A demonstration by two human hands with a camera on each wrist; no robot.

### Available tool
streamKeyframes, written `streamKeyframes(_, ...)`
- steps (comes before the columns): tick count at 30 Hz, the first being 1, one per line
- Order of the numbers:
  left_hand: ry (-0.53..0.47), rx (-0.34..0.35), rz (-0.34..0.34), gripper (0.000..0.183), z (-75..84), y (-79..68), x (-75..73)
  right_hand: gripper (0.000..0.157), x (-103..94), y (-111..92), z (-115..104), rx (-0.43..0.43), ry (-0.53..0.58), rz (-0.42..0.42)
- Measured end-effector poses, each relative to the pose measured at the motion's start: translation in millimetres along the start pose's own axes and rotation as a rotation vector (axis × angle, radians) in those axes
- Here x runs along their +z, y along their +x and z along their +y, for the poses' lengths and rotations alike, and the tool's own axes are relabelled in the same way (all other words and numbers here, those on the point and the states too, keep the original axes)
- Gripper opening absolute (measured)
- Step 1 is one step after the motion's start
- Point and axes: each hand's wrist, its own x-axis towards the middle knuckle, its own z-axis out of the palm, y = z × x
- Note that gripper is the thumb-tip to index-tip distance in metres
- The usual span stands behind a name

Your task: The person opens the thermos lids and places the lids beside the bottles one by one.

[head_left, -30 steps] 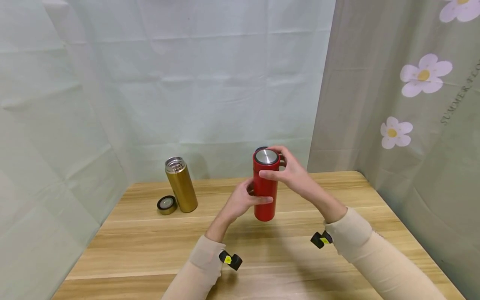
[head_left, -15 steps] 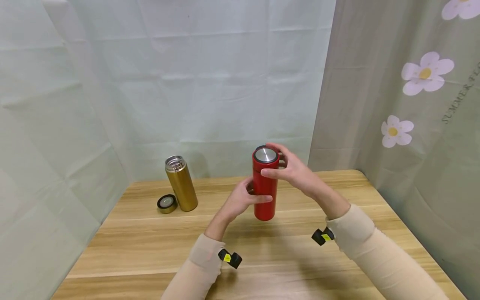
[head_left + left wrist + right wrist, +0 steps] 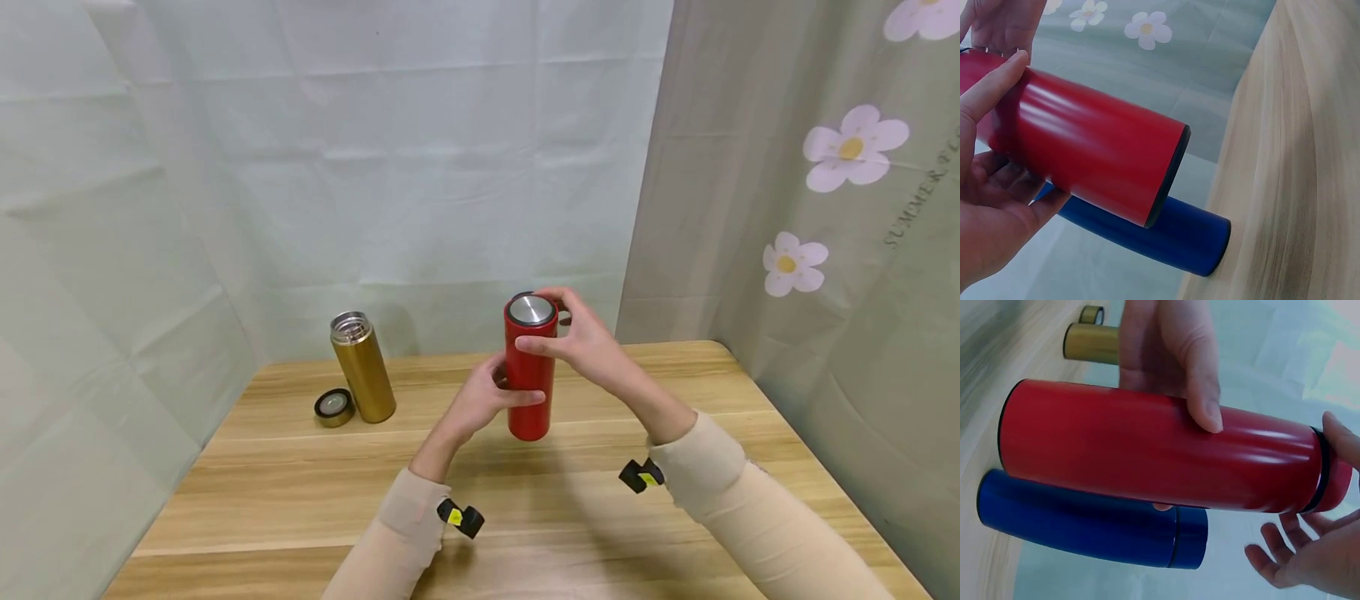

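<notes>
A red thermos bottle (image 3: pixel 529 387) with a silver-topped red lid (image 3: pixel 532 310) is held upright just above the table. My left hand (image 3: pixel 480 400) grips its body, thumb across the front. At the top, my right hand (image 3: pixel 585 346) holds the lid, thumb in front and fingers behind. In the right wrist view, the lid (image 3: pixel 1337 481) sits against the dark ring at the bottle's neck. Behind the red bottle stands a blue thermos bottle (image 3: pixel 1085 519) with its lid on; the head view hides nearly all of it.
A gold thermos bottle (image 3: pixel 365 375) stands uncapped at the table's back left. Beside it lies its gold lid (image 3: pixel 333 408), inner side up. The wooden table (image 3: pixel 315 500) meets hanging cloth (image 3: pixel 450 183) at the back and sides.
My right hand has turned slightly back and forth at the red lid, its thumb now a little farther left. The left hand and the red bottle hold nearly the same place.
</notes>
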Motion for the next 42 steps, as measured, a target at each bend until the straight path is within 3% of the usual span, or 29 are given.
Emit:
streamKeyframes(6, -0.003, 0.003, -0.019, 0.06, 1.0, 0.0, -0.4, 0.07, -9.9, -0.2, 3.0, 0.02, 0.08, -0.087)
streamKeyframes(10, -0.005, 0.001, -0.016, 0.059, 1.2, -0.2, -0.3, 0.074, -9.7, -0.5, 5.7, 0.023, 0.084, -0.105)
streamKeyframes(15, -0.006, -0.011, 0.007, 0.061, 0.4, -1.1, -0.3, 0.083, 1.0, -0.8, 6.2, -0.005, 0.001, -0.024)
streamKeyframes(19, 0.0, -0.018, 0.02, 0.063, -0.3, -1.6, -0.6, 0.079, 10.5, -0.6, 5.0, -0.019, -0.045, 0.057)
streamKeyframes(22, 0.009, -0.017, 0.019, 0.063, -0.5, -1.7, -0.7, 0.076, 11.4, -0.2, 5.0, -0.012, -0.044, 0.068)
streamKeyframes(32, 0.007, -0.017, -0.004, 0.061, 1.2, -1.5, -1.3, 0.073, -5.4, 1.2, 4.8, 0.017, 0.046, -0.064)
streamKeyframes(42, -0.01, 0.003, -0.045, 0.06, 0.9, -0.5, -2.6, 0.071, -13.6, 2.0, 1.1, 0.023, 0.071, -0.132)
